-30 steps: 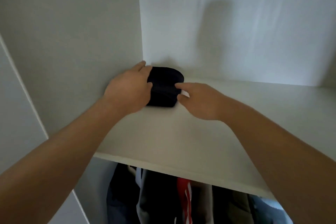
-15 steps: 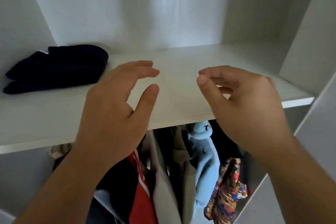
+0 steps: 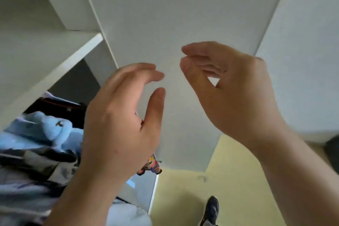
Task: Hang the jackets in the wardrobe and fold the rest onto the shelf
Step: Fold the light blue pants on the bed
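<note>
Two hands raised, holding nothing: left hand (image 3: 117, 115), right hand (image 3: 236, 93), fingers loosely curled before white wardrobe door (image 3: 174, 14).

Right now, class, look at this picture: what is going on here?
A person stands at a white wardrobe with both hands raised and holding nothing. The left hand and the right hand hang loosely curled in front of a white wardrobe panel. A shelf shows at the upper left, and hanging clothes sit below it, blurred. Lower right are a yellow floor and a dark shoe.
</note>
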